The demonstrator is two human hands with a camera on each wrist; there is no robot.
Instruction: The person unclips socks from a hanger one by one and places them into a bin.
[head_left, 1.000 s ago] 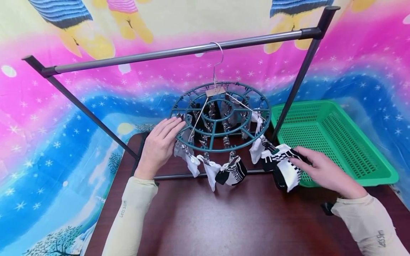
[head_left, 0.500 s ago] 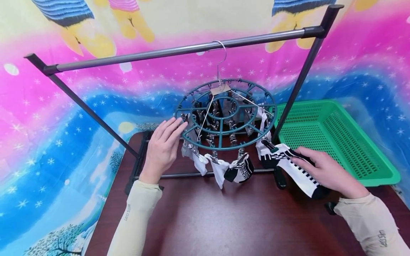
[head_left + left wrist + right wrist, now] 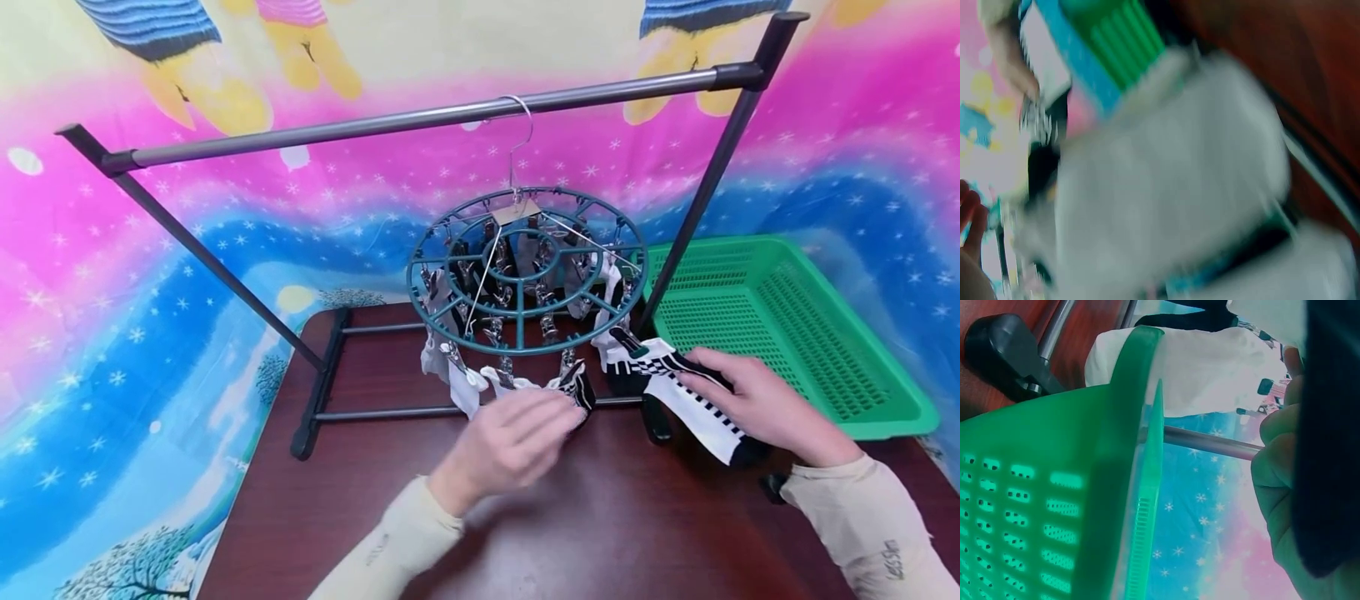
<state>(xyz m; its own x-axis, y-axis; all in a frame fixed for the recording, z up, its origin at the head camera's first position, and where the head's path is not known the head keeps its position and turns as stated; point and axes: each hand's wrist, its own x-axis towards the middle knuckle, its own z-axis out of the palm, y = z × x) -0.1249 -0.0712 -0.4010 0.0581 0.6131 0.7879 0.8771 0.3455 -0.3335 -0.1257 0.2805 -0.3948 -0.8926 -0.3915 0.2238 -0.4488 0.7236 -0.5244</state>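
Observation:
My right hand (image 3: 765, 408) pinches the cuff of a black-and-white checked sock (image 3: 693, 417) at the right of the round green clip hanger (image 3: 519, 321). A metal clip (image 3: 628, 340) sits at the sock's cuff. In the right wrist view, fingers (image 3: 1279, 428) curl beside dark cloth. My left hand (image 3: 510, 442), blurred, passes in front of the hanger's near side with relaxed fingers. It partly covers a white sock (image 3: 465, 387) and a black patterned sock (image 3: 581, 392) hanging there. A pale sock (image 3: 1172, 175) fills much of the left wrist view, blurred.
The hanger hooks over the bar (image 3: 420, 121) of a dark metal rack, whose feet (image 3: 303, 437) stand on the brown table (image 3: 600, 533). Behind the right hand lies a green slotted basket (image 3: 847, 342). A printed cloth (image 3: 187, 333) covers the wall behind.
My left hand has left the hanger's left rim and moved down and right. The checked sock's white part now stretches out lower right under my right hand. The hanger has shifted slightly right.

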